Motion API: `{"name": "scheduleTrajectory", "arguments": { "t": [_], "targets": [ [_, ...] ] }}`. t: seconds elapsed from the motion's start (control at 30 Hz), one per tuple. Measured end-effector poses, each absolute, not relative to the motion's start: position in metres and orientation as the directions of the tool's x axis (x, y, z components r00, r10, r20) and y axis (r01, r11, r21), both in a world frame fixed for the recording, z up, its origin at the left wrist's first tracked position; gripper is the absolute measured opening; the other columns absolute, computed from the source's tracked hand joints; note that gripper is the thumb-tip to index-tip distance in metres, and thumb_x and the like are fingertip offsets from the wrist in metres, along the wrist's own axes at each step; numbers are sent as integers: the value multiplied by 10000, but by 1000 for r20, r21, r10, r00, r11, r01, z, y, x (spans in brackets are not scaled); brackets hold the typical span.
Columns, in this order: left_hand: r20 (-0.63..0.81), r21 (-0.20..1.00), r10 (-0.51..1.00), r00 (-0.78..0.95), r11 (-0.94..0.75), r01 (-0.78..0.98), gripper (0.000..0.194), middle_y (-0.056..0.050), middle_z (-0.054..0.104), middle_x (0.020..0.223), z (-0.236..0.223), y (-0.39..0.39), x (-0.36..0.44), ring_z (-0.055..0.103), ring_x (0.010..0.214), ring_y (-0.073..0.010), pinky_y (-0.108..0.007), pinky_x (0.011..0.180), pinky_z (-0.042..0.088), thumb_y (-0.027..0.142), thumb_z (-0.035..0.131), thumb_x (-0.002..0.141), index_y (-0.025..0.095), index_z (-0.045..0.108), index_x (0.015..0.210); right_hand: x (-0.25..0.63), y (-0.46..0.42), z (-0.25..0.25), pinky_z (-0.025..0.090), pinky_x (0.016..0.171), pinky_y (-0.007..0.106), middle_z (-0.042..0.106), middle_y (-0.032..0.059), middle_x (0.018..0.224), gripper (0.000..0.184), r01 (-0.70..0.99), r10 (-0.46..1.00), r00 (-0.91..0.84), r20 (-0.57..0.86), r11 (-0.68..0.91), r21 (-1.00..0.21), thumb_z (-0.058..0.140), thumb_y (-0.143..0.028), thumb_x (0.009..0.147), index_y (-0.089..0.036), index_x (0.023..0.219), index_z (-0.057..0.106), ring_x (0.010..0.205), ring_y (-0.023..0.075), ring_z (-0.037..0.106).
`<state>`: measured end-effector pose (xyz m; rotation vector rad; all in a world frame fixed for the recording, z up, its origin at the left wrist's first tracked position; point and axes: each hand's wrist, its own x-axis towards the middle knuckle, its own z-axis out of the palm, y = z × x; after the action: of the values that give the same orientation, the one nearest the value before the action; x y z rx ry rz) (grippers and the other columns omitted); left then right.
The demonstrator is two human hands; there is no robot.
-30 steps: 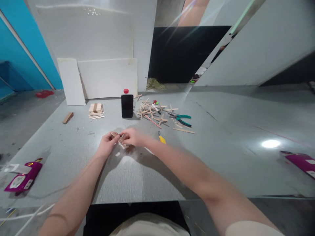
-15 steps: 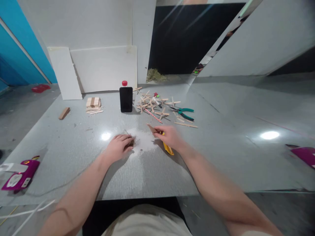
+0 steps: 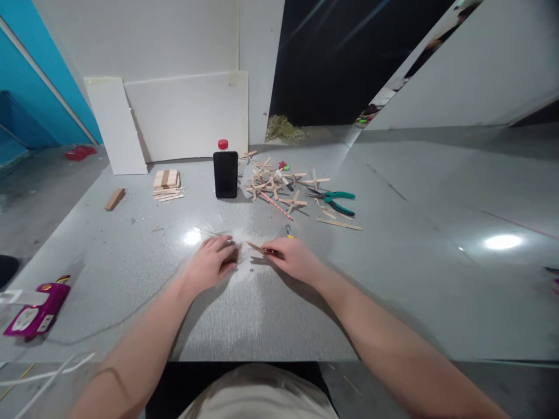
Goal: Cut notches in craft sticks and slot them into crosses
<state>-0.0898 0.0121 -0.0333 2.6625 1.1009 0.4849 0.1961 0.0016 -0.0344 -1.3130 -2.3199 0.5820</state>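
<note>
My right hand (image 3: 292,259) is closed on a thin, flat brown piece (image 3: 257,248), its pointed end facing left. Beside this hand, the tip of a yellow-handled cutter (image 3: 289,231) shows; the hand hides the rest, and I cannot tell whether it is held. My left hand (image 3: 212,261) rests on the table with curled fingers, closed around something dark that is mostly hidden. A thin sliver (image 3: 208,232) pokes out above its knuckles. Pale dust (image 3: 243,269) covers the tabletop between the two hands.
Behind the hands stand a black phone (image 3: 226,174) and a red-capped bottle (image 3: 223,144). To the right lie crossed craft sticks (image 3: 273,185) and green-handled pliers (image 3: 338,201). At left are a stick bundle (image 3: 166,179), a wooden block (image 3: 115,199) and a purple glue gun (image 3: 41,308).
My right hand has moved left and slightly down, bringing the brown piece nearer my left hand. The cutter's yellow handle is now mostly covered. My left hand has barely moved.
</note>
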Motion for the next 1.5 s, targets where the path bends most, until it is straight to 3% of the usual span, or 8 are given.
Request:
{"name": "scheduleTrajectory", "arguments": {
  "t": [0.2,0.37,0.8,0.93,1.07,1.17,1.3,1.5],
  "targets": [
    [171,317,486,857,-851,419,371,-103,612,1400,-14,-7,-71,573,1309,-321,-519,1178,391,512,685,917,309,714,1225,200,1,-36,424,759,313,777,65,942,191,735,895,-422,146,432,-522,584,-174,921,-229,1023,736,844,218,689],
    [158,298,485,860,-854,427,310,-120,638,1300,-14,-7,-72,599,1239,-327,-510,1111,443,442,659,945,267,725,1193,199,1,-36,418,740,303,771,33,887,185,731,886,-446,129,443,-519,585,-162,916,-244,960,744,815,200,680],
    [205,250,513,833,-851,462,301,-118,573,1452,-20,-6,-72,573,1293,-308,-481,1096,444,356,610,978,264,665,1259,198,2,-41,558,879,398,736,45,1003,214,733,885,-444,142,449,-510,604,-359,1015,-176,1063,704,914,189,696],
    [265,255,604,752,-796,549,190,-70,730,992,-25,0,-76,677,1047,-249,-486,1091,434,262,534,997,223,702,915,197,1,-41,520,844,372,787,73,999,224,730,887,-428,175,453,-511,551,-213,978,-221,1039,766,919,224,713],
    [298,264,671,680,-742,616,320,-6,580,614,-32,4,-81,605,611,-175,-392,813,537,289,477,1015,209,622,742,194,-3,-38,500,822,355,792,77,1000,259,706,872,-443,210,484,-517,540,-220,959,-230,1052,781,917,231,704],
    [317,261,677,665,-736,625,256,-42,673,800,-33,2,-81,646,682,-177,-333,703,533,193,405,1014,186,659,979,191,-5,-36,488,812,346,775,85,955,265,691,856,-467,222,510,-513,524,-241,981,-210,1058,776,894,226,683],
    [349,252,638,687,-769,587,316,-122,655,1260,-31,0,-75,676,1072,-222,-378,907,556,130,422,985,189,608,1232,185,-10,-32,485,827,355,735,104,936,277,659,818,-529,226,564,-497,515,-262,1011,-176,1131,750,909,233,655],
    [352,243,634,688,-772,587,194,-127,665,1220,-34,0,-74,655,1120,-259,-435,954,548,168,482,987,174,642,1096,185,-16,-24,494,905,390,718,119,1076,325,569,723,-648,241,669,-477,626,-345,981,-188,1257,697,1005,247,643]
  ]
}}
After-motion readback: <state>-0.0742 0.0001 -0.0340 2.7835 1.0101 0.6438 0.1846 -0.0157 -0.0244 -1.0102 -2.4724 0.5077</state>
